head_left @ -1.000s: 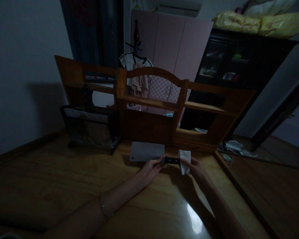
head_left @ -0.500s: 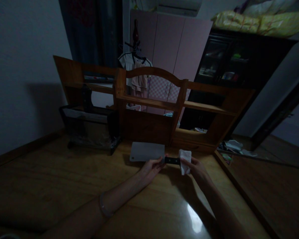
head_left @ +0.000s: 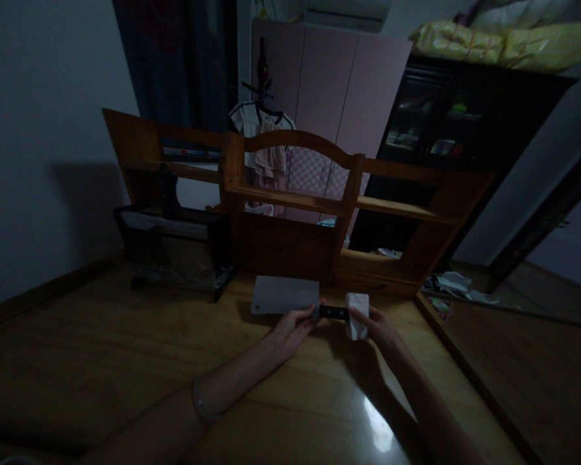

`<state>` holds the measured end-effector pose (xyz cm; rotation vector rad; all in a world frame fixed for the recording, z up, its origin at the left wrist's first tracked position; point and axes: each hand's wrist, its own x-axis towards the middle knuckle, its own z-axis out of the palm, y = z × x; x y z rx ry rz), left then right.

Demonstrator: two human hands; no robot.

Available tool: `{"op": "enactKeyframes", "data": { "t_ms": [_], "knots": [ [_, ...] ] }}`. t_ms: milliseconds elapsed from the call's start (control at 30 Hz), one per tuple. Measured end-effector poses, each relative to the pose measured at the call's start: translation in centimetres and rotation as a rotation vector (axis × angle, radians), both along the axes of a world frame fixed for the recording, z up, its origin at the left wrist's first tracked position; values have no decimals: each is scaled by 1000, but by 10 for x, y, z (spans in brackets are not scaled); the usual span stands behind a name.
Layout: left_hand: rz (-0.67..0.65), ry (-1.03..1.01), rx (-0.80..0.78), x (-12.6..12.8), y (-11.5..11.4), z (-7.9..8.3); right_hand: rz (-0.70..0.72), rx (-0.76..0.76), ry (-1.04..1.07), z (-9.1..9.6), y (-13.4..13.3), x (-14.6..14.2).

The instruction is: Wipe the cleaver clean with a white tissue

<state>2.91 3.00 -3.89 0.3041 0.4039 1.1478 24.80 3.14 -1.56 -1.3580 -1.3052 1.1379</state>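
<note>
A cleaver with a broad grey blade (head_left: 285, 295) and a black handle (head_left: 334, 312) is held above the wooden table (head_left: 126, 342). My left hand (head_left: 295, 327) pinches the cleaver where the blade meets the handle. My right hand (head_left: 380, 328) is closed on a white tissue (head_left: 357, 314) that is wrapped round the far end of the black handle. A thin bracelet sits on my left wrist.
A wooden shelf unit (head_left: 295, 213) stands at the back of the table. To its left is a dark wire rack (head_left: 174, 248). A lamp glare (head_left: 377, 423) shows on the table near me. Papers (head_left: 458, 284) lie at the right edge.
The tissue in my right hand has folded in tighter round the handle. The cleaver and both hands stay almost where they were.
</note>
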Motion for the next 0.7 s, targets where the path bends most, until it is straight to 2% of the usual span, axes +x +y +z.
{"op": "enactKeyframes", "data": {
  "t_ms": [267, 467, 700],
  "knots": [
    [-4, 22, -3, 0, -2, 5, -18, 6, -172, -5, 5, 2],
    [-10, 10, 14, -1, -1, 2, 9, 46, -150, -3, 2, 1],
    [2, 17, -9, 0, 0, -1, 9, -54, -48, -3, 3, 2]
  ]
}}
